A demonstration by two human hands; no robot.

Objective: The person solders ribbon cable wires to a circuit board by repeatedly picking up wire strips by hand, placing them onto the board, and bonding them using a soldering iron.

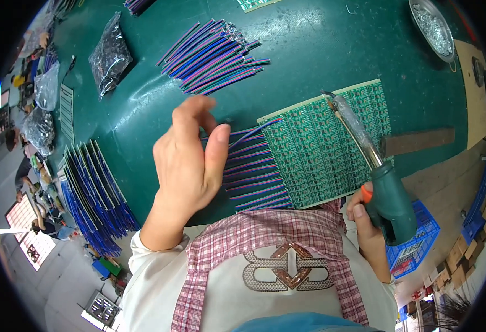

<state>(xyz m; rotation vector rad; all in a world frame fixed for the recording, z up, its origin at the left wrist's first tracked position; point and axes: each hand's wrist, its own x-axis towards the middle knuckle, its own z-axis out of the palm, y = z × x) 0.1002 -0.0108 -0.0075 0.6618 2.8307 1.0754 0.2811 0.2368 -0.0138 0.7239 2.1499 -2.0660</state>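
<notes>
A green circuit board panel [327, 149] lies before me, with rows of small parts. Several bundles of thin coloured wires [257, 180] run out from its left edge. One wire bundle [248, 136] at the top corner bends toward my left hand [185, 157]. That hand hovers over the loose ends with thumb and forefinger apart; its other fingers are mostly hidden. My right hand [363, 213] is wrapped around the handle of a green soldering gun [389, 202] with an orange trigger. The gun's metal tip points up and left, above the panel's far edge.
A heap of cut wires [212, 58] lies beyond my left hand. Farther left are a clear bag [110, 55] and a stack of wired boards [93, 193]. A brown bar [418, 142] touches the panel's right side. A metal dish [434, 30] stands far right; a blue crate [420, 238] sits below.
</notes>
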